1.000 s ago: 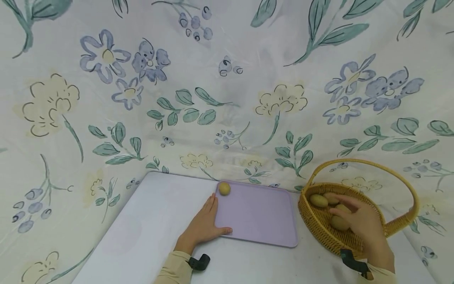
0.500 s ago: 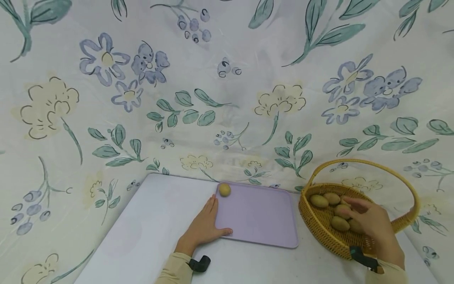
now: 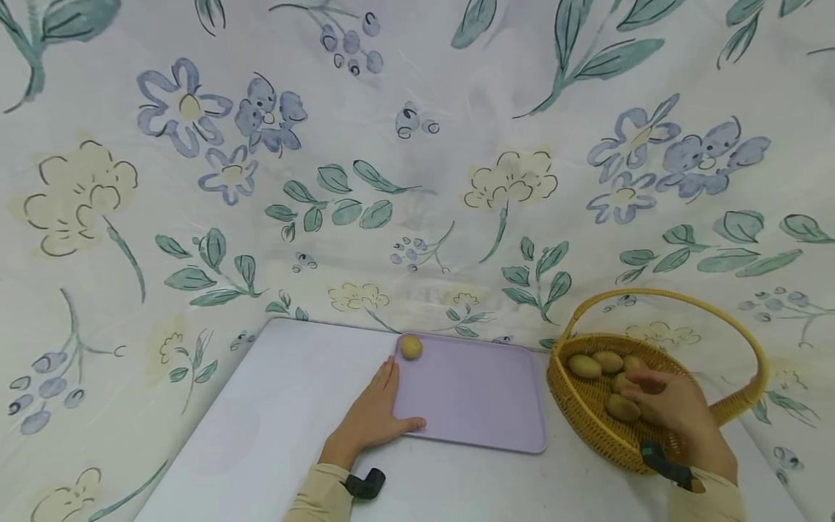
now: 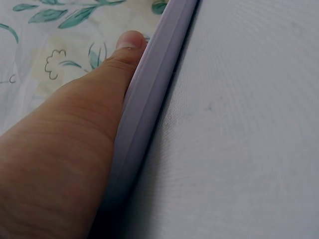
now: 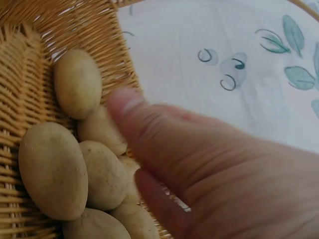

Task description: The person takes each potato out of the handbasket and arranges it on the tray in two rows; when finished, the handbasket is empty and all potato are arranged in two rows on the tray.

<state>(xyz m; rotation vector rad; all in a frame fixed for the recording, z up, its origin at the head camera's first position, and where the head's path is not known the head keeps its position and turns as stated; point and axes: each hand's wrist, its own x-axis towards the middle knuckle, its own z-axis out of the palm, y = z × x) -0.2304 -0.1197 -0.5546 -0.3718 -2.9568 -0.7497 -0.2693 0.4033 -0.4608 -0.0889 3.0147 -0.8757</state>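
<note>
Nearest, two cream sleeves (image 3: 316, 496) come in over the tabletop (image 3: 222, 442), each wrist carrying a black device (image 3: 365, 484). The left hand (image 3: 367, 424) is released, its straight fingers lying along the left side of a lilac tray (image 3: 470, 395), its thumb out over the tray's near rim. Over toward the right edge of the tabletop, the right hand (image 3: 675, 402) reaches into a wicker basket (image 3: 587, 435), among several brown-yellow potatoes (image 5: 53, 171); thumb and forefinger lie close to them, but I cannot tell whether the hand is grasping one. The tray lies just in from the tabletop's far edge, well in from its left edge. The basket stands right of the tray, by the tabletop's far right corner, its hooped handle (image 3: 659, 292) arching above the load. The potatoes sit bunched inside, several of them touching. Farther off, in the tray's far left corner, rests a single potato (image 3: 411, 347). Behind the tabletop's far edge hangs a pale cloth (image 3: 365, 254) printed with blue and cream flowers, berries and green leaves
</note>
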